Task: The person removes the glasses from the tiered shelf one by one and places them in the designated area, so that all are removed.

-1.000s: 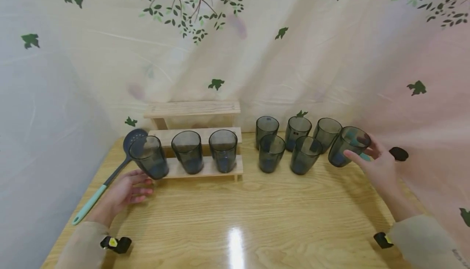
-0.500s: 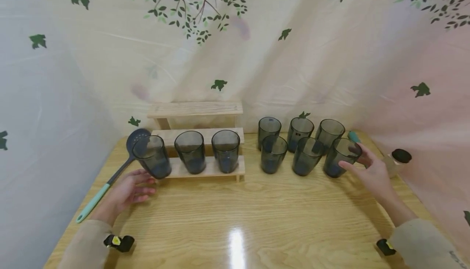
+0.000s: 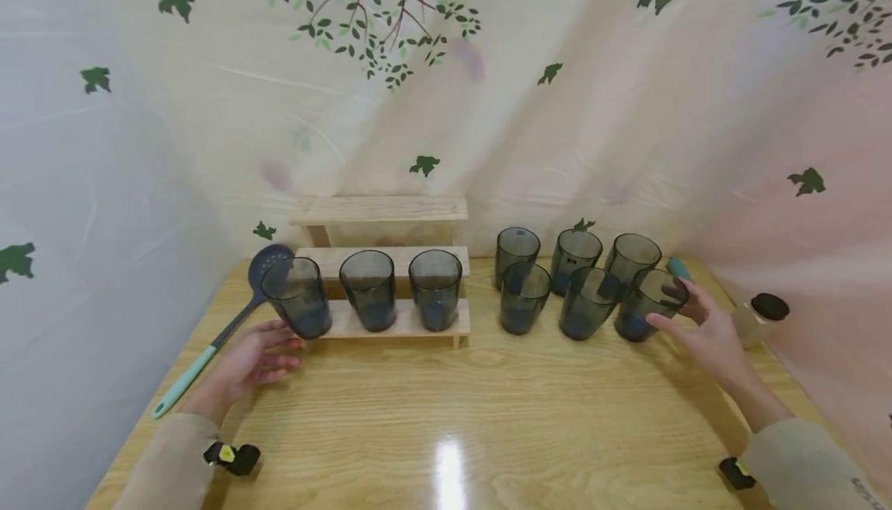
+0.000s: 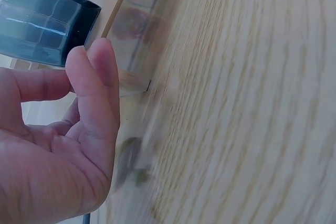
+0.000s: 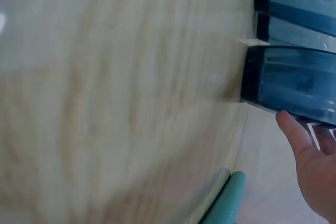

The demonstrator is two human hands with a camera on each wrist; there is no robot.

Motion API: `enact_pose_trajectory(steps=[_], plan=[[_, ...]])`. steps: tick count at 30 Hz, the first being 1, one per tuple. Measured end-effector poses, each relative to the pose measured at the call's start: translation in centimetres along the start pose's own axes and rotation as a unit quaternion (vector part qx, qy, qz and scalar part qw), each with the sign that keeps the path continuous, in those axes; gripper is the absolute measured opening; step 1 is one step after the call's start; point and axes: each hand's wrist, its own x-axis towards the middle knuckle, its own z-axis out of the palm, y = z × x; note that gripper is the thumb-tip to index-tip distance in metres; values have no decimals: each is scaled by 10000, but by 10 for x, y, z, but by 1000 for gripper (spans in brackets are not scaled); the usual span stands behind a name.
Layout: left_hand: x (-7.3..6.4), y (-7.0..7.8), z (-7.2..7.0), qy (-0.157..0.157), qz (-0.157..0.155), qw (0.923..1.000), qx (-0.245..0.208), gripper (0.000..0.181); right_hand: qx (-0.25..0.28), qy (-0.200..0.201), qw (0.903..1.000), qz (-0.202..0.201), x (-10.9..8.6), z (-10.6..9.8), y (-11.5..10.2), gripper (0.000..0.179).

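Left hand [image 3: 254, 359]: lay loosely spread beside the leftmost tumbler [image 3: 296, 297]; contact I couldn't tell.
Right hand [image 3: 707, 337]: pinched the rightmost tumbler [image 3: 643, 301], smoky tapered glass.
Wooden rack [image 3: 379, 208]: one, pale, three-stepped; its lowest step held three tumblers.
Bench [image 3: 390, 402], right side: I counted six, the pinched one included.
Skimmer [image 3: 198, 364]: one, perforated.

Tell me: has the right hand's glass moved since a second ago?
Yes: in the head view, the held glass moved left and downward relative to the neighbouring front glass.

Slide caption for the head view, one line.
Right hand holds a glass beside five others; left hand near three more at a wooden rack.
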Motion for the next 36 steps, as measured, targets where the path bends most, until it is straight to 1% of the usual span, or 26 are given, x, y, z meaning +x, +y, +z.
enact_pose_trajectory(steps=[4, 9, 16, 18, 22, 27, 29, 32, 34, 36], plan=[[0, 0, 1, -14, -8, 10000, 5, 53, -24, -93, 9999, -143, 2, -1, 4, 83], [0, 0, 0, -14, 6, 10000, 52, 56, 50, -121, 9997, -209, 5, 0, 6, 81], [4, -2, 0, -99, 23, 9999, 78, 56, -23, -75, 9999, -116, 4, -3, 6, 82], [3, -2, 1, -104, 18, 9999, 92, 55, -29, -113, 9999, -89, 4, -3, 6, 83], [0, -2, 1, -49, -5, 10000, 75, 48, -20, -269, 9996, -75, 4, -3, 7, 84], [-2, 0, 0, -85, 4, 10000, 35, 41, -39, -303, 9995, -46, 4, -3, 5, 85], [-2, 0, 1, -89, -1, 10000, 18, 41, -83, -305, 9995, -32, 4, -4, 4, 86], [-1, 0, 1, -84, -20, 10000, 31, 46, -113, -361, 9993, -25, 4, -5, 2, 89], [0, 0, 1, -81, -24, 9999, 55, 50, 45, -445, 9990, -31, 4, -6, 0, 94], [0, -1, 0, -70, -35, 9999, 76, 52, 195, -396, 9990, -94, 4, -7, -4, 97]])
